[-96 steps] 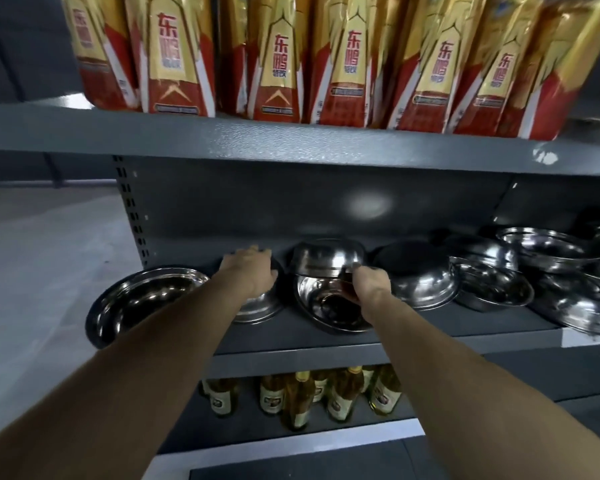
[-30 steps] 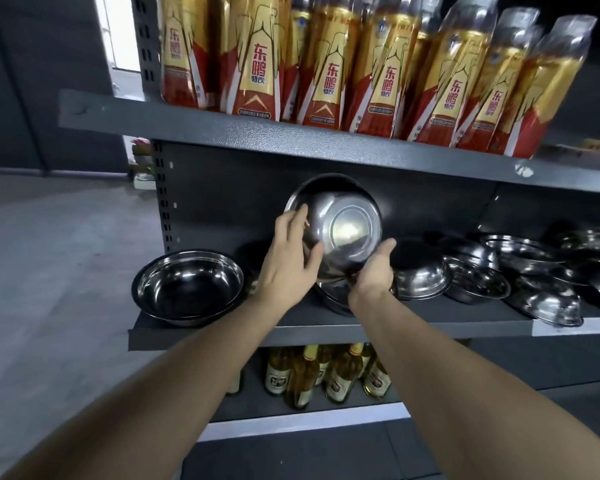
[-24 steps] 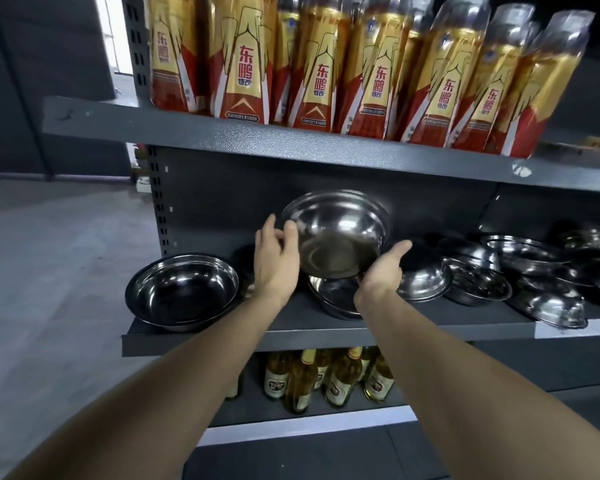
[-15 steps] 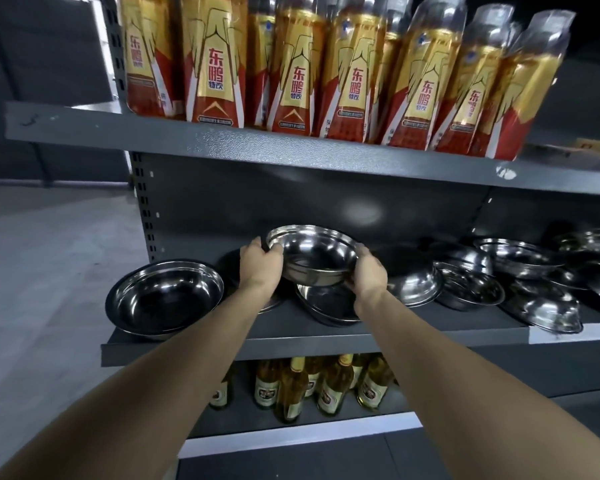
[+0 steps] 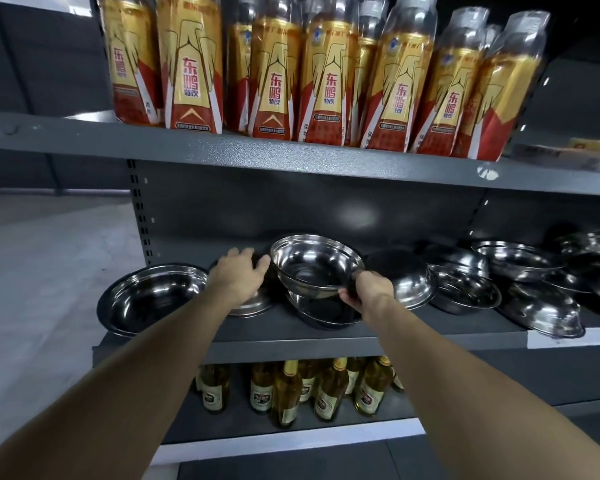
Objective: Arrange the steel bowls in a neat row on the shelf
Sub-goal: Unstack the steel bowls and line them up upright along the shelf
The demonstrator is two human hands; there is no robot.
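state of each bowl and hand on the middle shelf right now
held bowl: upright, nested in lower bowl, right hand on its rim
lower bowl: upright on shelf
left bowl: upright, empty
flipped bowl: upside down
left hand: open, resting on a flat bowl
right hand: gripping held bowl

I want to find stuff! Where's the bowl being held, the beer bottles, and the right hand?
held bowl (image 5: 312, 268): head view, inner wall.
beer bottles (image 5: 326, 393): head view, one bottle's label.
right hand (image 5: 368, 292): head view, back of hand.

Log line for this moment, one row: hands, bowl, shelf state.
right hand: grips raised steel bowl at rim | left hand: on overturned bowl | raised bowl over upright bowl | row unfinished
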